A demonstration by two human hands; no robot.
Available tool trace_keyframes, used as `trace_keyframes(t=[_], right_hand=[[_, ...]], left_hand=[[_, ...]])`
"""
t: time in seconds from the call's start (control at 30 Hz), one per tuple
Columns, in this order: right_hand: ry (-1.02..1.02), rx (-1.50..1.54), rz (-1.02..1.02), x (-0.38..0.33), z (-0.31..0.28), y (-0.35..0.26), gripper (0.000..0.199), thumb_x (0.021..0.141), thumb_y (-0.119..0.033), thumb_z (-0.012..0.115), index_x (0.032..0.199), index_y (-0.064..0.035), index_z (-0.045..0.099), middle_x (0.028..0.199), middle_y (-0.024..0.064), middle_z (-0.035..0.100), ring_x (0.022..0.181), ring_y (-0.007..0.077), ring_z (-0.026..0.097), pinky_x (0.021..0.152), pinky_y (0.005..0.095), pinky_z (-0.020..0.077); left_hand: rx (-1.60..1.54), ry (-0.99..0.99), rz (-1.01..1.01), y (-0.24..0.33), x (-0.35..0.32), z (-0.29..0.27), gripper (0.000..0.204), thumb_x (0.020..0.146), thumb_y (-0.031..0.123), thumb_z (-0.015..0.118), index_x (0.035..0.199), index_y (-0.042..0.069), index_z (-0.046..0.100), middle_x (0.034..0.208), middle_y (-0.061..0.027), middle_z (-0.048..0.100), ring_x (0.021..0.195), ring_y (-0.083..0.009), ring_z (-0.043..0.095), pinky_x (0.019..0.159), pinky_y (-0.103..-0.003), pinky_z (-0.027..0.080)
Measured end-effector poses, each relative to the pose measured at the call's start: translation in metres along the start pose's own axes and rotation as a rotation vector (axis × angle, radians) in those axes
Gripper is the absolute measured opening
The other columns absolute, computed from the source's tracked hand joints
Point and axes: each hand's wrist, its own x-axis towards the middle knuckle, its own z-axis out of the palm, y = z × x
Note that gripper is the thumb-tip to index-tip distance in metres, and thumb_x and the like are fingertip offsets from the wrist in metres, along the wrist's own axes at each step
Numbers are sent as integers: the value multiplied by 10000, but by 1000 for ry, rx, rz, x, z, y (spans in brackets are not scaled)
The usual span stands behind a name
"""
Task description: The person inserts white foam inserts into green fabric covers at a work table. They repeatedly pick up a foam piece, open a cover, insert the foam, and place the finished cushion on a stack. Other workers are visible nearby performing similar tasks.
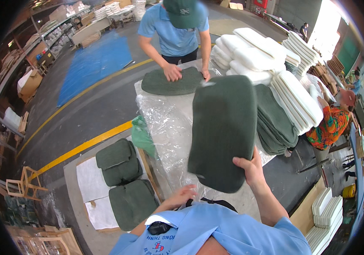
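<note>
In the head view, the right hand [250,168] holds a dark green cushion [224,131] raised above the bench [165,123], its fingers pinching the cushion's lower right edge; only the thumb and the back of the hand show, the fingertips being hidden behind the cushion. The left hand [182,196] lies low near the bench's near edge on the clear plastic sheet [160,114]; its fingers look loosely curled, but whether they grip the sheet cannot be told. Across the bench a co-worker's hands [172,72] press flat on a second green cushion [171,81]. Behind the raised cushion a stack of green cushions [275,121] is partly hidden, with white foam pads [254,53] piled beside it. On the floor to the left lie more green cushions [122,180] on white sheets.
</note>
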Motion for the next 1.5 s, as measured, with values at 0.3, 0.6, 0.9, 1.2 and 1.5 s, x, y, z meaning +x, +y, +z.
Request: trace_keyframes(t=[0.3,0.6,0.9,1.2,1.5], right_hand=[[-795,-1087,-241,-31,-2,-15,708,752,-68,797,1429,-94,592,1202,131,744,1019,373,727,875,438,593],[-991,-1330,-717,-24,-13,25,712,736,-49,740,1423,-194,621,1336,22,704,1166,241,688,963,384,550],[-1002,-1314,-784,-30,-27,65,716,744,-83,733,1430,-250,618,1382,-12,682,1198,210,667,991,382,518],[-1019,-765,241,15,-27,54,388,924,-248,762,1268,-71,723,1231,159,724,1137,361,677,977,456,536],[-1092,-1586,89,91,-2,185,355,936,-259,726,1284,-185,722,1345,173,615,1278,387,572,1065,500,485]], left_hand=[[-933,214,47,24,-49,-136,652,1020,669,517,1282,91,668,1154,-106,760,1068,-256,709,954,-403,543],[89,105,-432,39,-6,-143,381,947,404,774,1204,125,740,1110,18,698,954,-102,611,785,-282,498],[823,-27,-465,38,64,-79,333,890,354,811,1052,67,763,963,-116,763,894,-242,708,780,-377,554],[1197,246,-266,17,34,-29,306,893,275,779,1095,51,727,1196,-205,659,1124,-398,646,956,-504,530],[811,552,-167,6,24,-21,214,1001,220,633,1010,15,573,968,-267,676,968,-473,658,834,-558,506]])
